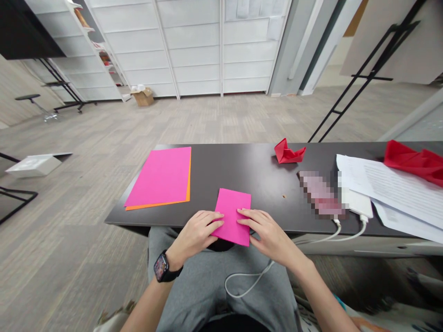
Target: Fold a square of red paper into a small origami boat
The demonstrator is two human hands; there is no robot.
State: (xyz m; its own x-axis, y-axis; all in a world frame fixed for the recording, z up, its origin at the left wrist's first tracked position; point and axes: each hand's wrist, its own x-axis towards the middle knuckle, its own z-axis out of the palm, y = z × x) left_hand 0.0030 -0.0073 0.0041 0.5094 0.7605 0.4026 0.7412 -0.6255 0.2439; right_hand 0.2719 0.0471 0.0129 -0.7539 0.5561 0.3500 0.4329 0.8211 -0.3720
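Observation:
A folded sheet of pink paper [231,219] lies at the front edge of the dark table, its lower part sticking out over my lap. My left hand [199,230] grips its left side, with fingertips on top and the thumb at the lower edge. On the opposite side, my right hand [263,230] holds the paper in the same way. Which parts of the thumbs are underneath is hard to see. To the left rests a stack of larger pink and orange sheets [161,177]. A red folded paper boat [289,153] stands at the far side, right of centre.
On the right of the table [224,161] are a blurred phone [320,191], a white power bank [358,203] with cables, printed sheets [398,184] and a larger red folded paper [415,161]. A white cable [242,295] loops over my lap. Beyond stands a black easel [356,83].

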